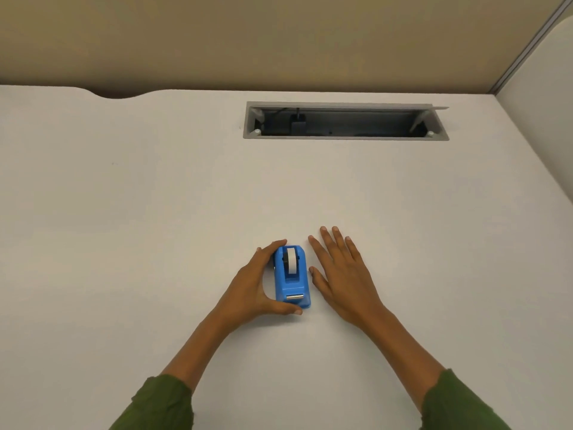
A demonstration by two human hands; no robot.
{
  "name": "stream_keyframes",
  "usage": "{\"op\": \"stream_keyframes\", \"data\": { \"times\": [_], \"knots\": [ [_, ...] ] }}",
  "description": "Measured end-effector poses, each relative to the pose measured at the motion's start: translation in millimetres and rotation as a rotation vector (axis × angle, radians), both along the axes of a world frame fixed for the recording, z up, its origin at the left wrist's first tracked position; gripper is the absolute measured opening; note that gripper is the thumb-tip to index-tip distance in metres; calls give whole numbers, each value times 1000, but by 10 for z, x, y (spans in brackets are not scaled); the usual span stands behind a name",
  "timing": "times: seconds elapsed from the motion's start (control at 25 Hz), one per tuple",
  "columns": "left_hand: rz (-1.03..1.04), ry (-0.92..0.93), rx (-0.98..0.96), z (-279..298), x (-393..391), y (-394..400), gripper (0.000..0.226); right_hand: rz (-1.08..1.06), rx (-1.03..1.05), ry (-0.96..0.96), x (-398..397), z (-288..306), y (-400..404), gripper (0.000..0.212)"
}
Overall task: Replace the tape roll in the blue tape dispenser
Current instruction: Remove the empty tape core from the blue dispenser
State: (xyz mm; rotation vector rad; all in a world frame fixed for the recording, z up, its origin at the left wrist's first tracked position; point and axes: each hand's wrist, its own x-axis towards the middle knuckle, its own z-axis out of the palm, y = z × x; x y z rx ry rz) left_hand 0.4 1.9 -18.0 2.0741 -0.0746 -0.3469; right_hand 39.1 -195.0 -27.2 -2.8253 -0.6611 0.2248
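Blue tape dispenser (pixel 292 277) is sitting upright on the white desk (pixel 124 212), low and centre in the head view, with a white tape roll (pixel 291 260) seated in its cradle and the metal cutting blade (pixel 294 296) pointing back toward me. I am seeing the left hand (pixel 252 285) cupping the dispenser from its left side: the fingers (pixel 274 245) are curling round the far end while the thumb (pixel 286 310) is pressing in below the near end, so the hand is gripping the body. The right hand (pixel 341 274) is lying palm down just beside the dispenser on its right, fingers straight and slightly spread, holding nothing; I cannot tell whether its thumb is touching the blue plastic. Green sleeves (pixel 161 405) are covering both forearms at the bottom edge. Further back, a grey cable tray (pixel 344 121) is standing open in the desk, with a beige partition (pixel 279 41) rising behind it
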Motion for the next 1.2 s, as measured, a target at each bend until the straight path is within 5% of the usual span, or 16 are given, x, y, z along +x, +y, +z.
{"op": "stream_keyframes", "data": {
  "times": [0.24,0.64,0.92,1.12,1.2],
  "knots": [
    [14,9,-5,7,3,-4,107,-115,727,250,44,265,42,52],
    [32,23,3,7,-19,3,106,-40,733,312,115,317,152,52],
    [23,52,-7,95,-48,-22,113,-96,947,357,123,477,126,44],
    [354,-146,-319,390,-94,-67,37,-92,1009,426,104,653,107,37],
    [419,-113,-449,503,-86,-109,25,-97,1055,462,84,682,135,37]
  ]
}}
